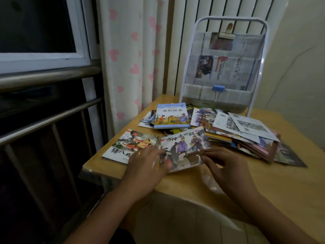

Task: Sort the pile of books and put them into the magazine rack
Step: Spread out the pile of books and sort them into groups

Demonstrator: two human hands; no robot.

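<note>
My left hand (146, 161) is gripping the left edge of a thin picture book (184, 148), thumb curling onto the cover, fingers underneath as far as I can tell. My right hand (226, 168) is pinching the same book's lower right edge, fingertips bent onto the cover. So both of my hands are holding this one book, tilted up off the desk (263, 182) at six o'clock of the pile. Its title is reading 方仲永的故事, over robed figures.

At nine o'clock of it, a second book (126, 145) is lying flat on the desk, showing 猪八戒, with the rest of the title hiding under my left hand. At twelve o'clock, a blue-bordered book (172, 115) is sitting on top of some others, reading 成语故事. That is making three titles I can read.

At two o'clock the loose pile of books (246, 136) is sprawling, fanned and overlapping; too many to count.

Behind it, at twelve o'clock on the desk's far edge, the one white-framed magazine rack (223, 67) is standing upright, lined with newspaper, its print too small to read. Two clips are showing on it: a blue binder clip (218, 88) low down and a silver clip (226, 35) near the top.
</note>
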